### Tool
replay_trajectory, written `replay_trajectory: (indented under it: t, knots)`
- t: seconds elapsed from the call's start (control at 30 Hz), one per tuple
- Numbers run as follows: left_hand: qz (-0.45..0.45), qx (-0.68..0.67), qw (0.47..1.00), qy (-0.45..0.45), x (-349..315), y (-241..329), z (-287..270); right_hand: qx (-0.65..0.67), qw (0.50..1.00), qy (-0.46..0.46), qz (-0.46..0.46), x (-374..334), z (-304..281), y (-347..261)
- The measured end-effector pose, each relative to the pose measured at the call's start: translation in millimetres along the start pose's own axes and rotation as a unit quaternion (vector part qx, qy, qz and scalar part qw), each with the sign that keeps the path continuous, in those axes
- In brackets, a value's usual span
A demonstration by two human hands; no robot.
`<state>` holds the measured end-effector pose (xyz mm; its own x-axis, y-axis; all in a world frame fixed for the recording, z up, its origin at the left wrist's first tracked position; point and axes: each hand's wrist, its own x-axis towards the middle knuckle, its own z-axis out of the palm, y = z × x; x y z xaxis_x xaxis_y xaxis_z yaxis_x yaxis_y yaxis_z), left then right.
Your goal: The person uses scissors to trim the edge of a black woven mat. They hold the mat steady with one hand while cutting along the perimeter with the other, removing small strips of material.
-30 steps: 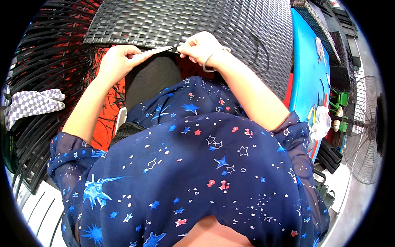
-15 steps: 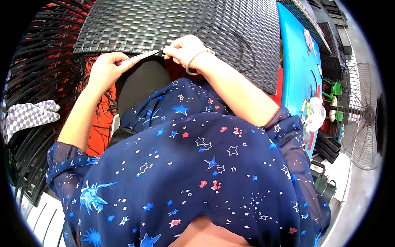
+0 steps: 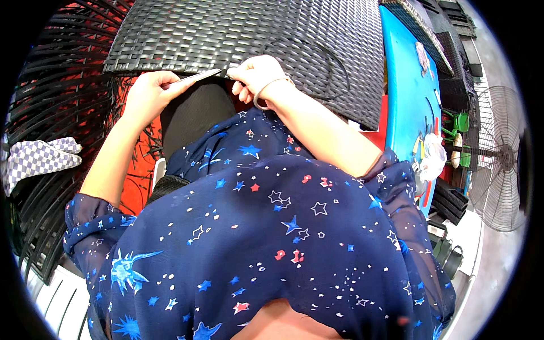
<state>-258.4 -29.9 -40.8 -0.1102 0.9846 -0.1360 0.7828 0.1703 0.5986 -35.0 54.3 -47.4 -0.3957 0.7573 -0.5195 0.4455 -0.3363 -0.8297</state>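
A slim metal tool (image 3: 195, 77) is gripped in the left hand (image 3: 148, 93), whose fingers are curled shut around its handle, with the tip laid against the near edge of a black woven wicker panel (image 3: 238, 34). The right hand (image 3: 253, 76) is pinched closed on that same edge, just beside the tool's tip; what is caught between the fingers is too small to be told. A pale bangle (image 3: 266, 93) is worn on the right wrist. A loose black strand (image 3: 317, 51) is looped over the panel's surface behind the right hand. The panel is seen resting across the lap, above a dark blue star-printed blouse (image 3: 272, 226). A checked grey-and-white glove (image 3: 37, 158) is lying at far left on stacked black wicker strips (image 3: 51, 85). To the right, a bright blue board (image 3: 411, 96) with small coloured pictures is propped, and a standing fan (image 3: 498, 158) is seen beyond it.
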Motion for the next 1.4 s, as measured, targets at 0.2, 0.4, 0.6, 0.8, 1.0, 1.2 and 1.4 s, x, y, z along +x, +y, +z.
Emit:
replay_trajectory:
  t: [0.2, 0.4, 0.6, 0.8, 1.0, 1.2, 1.4]
  knots:
    - [0.004, 0.005, 1.000, 0.002, 3, -1, 3, -0.336, 0.935, -0.046, -0.106, 20, -17, -19]
    - [-0.007, 0.033, 0.999, -0.015, -6, 15, -6, -0.356, 0.921, -0.012, -0.156, 7, -19, -24]
    - [-0.041, -0.033, 0.998, -0.037, -11, -12, -4, -0.212, 0.967, 0.001, -0.140, -6, -31, -19]
    - [-0.029, -0.158, 0.987, -0.009, -7, -36, 5, -0.288, 0.932, 0.022, -0.217, 6, -27, -13]
    - [-0.034, -0.165, 0.986, 0.012, 3, 5, 15, -0.383, 0.849, 0.063, -0.358, 14, -10, 0]
    - [-0.023, -0.122, 0.992, -0.005, 14, 38, 30, -0.324, 0.874, 0.092, -0.350, 10, -10, 10]
    - [0.049, -0.139, 0.988, 0.056, 19, 29, 42, -0.276, 0.889, 0.072, -0.357, 8, -11, 8]
